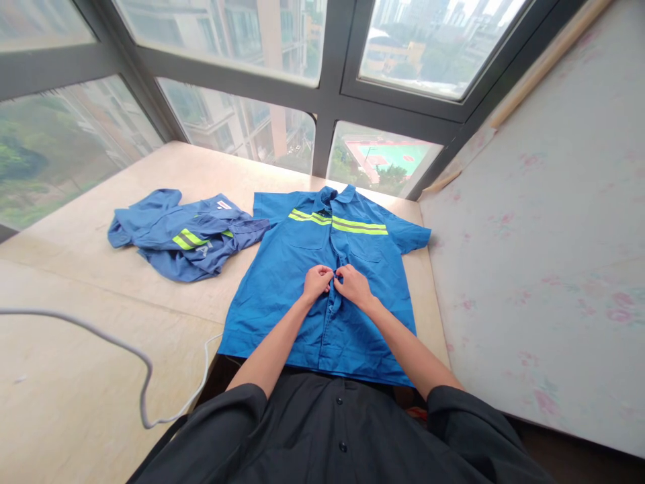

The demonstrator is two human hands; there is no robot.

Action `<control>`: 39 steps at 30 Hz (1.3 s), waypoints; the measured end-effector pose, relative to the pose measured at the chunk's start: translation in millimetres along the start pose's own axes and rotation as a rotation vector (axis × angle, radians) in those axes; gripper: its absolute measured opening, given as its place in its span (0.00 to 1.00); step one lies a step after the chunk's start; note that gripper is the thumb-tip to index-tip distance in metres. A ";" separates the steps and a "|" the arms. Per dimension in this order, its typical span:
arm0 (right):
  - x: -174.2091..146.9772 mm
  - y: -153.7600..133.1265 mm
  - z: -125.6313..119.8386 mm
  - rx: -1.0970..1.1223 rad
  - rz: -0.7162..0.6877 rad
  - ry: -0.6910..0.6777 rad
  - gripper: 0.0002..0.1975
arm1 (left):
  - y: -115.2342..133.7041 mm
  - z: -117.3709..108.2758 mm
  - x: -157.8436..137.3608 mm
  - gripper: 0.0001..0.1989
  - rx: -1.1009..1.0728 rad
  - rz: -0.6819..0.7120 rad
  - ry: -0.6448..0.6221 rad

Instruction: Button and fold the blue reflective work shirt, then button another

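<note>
A blue short-sleeved work shirt (292, 296) lies spread face up in front of me, its collar toward the window. Yellow-green reflective bands run across its chest above two pockets. Both of my hands meet at the front placket, around the middle of the shirt. My left hand (318, 281) pinches the placket edge with closed fingers. Close beside it, my right hand (353, 284) is also closed on the placket, where the cloth is bunched up a little. Whether a button is between the fingertips is too small to make out.
To the left lies a crumpled blue garment (151, 225) with reflective strips, touching the shirt's left sleeve. A white cable (146, 376) curls over the wooden surface (101, 289) at the left. Windows (236, 128) close off the back, and a floral-patterned wall (529, 269) stands at the right.
</note>
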State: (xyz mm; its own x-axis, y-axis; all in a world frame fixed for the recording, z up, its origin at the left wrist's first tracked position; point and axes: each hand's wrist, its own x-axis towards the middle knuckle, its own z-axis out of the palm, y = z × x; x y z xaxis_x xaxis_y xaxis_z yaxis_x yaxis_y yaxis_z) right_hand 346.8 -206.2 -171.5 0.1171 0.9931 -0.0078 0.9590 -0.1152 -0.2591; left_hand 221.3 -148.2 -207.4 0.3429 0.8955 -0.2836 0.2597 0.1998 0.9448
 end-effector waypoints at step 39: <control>-42.3 78.3 28.8 -0.113 -0.088 0.177 0.25 | -28.0 -14.3 -62.7 0.29 1.110 0.699 0.018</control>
State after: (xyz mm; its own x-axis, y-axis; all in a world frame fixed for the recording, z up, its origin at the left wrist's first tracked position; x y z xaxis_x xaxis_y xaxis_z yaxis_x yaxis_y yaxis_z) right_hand 409.5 -256.6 -219.2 0.0655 0.9810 0.1825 0.9891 -0.0397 -0.1415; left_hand 179.5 -204.2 -213.7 0.6972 0.6829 0.2180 0.6362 -0.7296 0.2507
